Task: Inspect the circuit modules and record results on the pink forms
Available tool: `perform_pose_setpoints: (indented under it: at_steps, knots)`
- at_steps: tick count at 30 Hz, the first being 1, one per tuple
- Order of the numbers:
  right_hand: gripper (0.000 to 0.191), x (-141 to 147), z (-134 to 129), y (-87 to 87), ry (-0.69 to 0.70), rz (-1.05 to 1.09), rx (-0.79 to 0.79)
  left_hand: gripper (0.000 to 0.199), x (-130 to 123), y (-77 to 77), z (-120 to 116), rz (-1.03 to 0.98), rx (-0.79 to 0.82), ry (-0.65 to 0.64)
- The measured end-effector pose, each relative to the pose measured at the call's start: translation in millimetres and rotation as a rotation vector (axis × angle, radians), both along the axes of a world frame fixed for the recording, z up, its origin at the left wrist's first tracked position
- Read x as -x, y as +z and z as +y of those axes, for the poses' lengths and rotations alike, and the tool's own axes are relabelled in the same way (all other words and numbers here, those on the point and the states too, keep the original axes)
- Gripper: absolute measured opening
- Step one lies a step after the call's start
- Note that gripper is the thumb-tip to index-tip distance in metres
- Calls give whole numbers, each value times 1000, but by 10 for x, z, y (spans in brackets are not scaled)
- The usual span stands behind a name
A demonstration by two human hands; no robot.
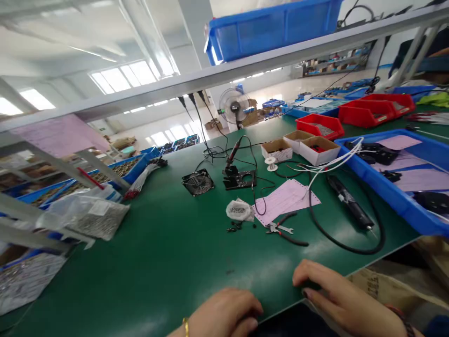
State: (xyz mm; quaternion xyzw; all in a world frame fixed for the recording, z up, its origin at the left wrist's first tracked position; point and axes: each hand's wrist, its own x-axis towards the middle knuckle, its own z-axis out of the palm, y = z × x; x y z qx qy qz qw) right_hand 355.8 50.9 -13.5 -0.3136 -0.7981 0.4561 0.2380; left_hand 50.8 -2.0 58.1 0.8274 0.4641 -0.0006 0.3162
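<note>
My left hand [224, 311], with a gold bangle, and my right hand [336, 292], with a dark bracelet, rest on the near edge of the green bench mat [164, 252]. Neither holds anything. Nearest them lie red-and-black-handled pliers [280, 229] and small black parts [235, 227], next to a crumpled plastic bag [239, 210]. Beyond are pink paper [286, 201], a black electric screwdriver [351, 203] with its cable, and a soldering iron [233, 152] in a black stand [239, 179]. A metal-guarded fan [198, 181] lies to the left.
A blue bin [386, 196] holding pink paper and black parts stands at the right. Behind are cardboard boxes [277, 150], red bins [319, 126], and a pedestal fan [234, 105]. Bags of parts [94, 217] lie left. A metal shelf [210, 77] carrying a blue crate [273, 28] crosses overhead.
</note>
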Motion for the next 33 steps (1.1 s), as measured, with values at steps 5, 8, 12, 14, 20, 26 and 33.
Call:
perform_pose_setpoints:
  at_steps: [5, 8, 12, 14, 20, 26, 33]
  knots:
    - [24, 603, 222, 173, 113, -117, -85, 23, 476, 109, 117, 103, -198, 207]
    - [25, 914, 567, 366, -41, -227, -255, 26, 693, 110, 503, 86, -309, 342]
    - [31, 1306, 1169, 554, -270, -489, -390, 21, 739, 99, 1164, -9, -391, 472]
    - [28, 1465, 1421, 577, -322, -577, -371, 26, 683, 87, 1423, -37, -394, 501]
    - [37, 1707, 1722, 502, -332, -714, -317, 37, 491, -11, 1744, -123, -353, 561]
    - [39, 1738, 1789, 506, -369, -700, -317, 34, 447, -84, 1878, -212, -306, 605]
    - [34, 1751, 1649, 549, -430, -565, -354, 31, 605, -199, 1788, -307, -278, 643]
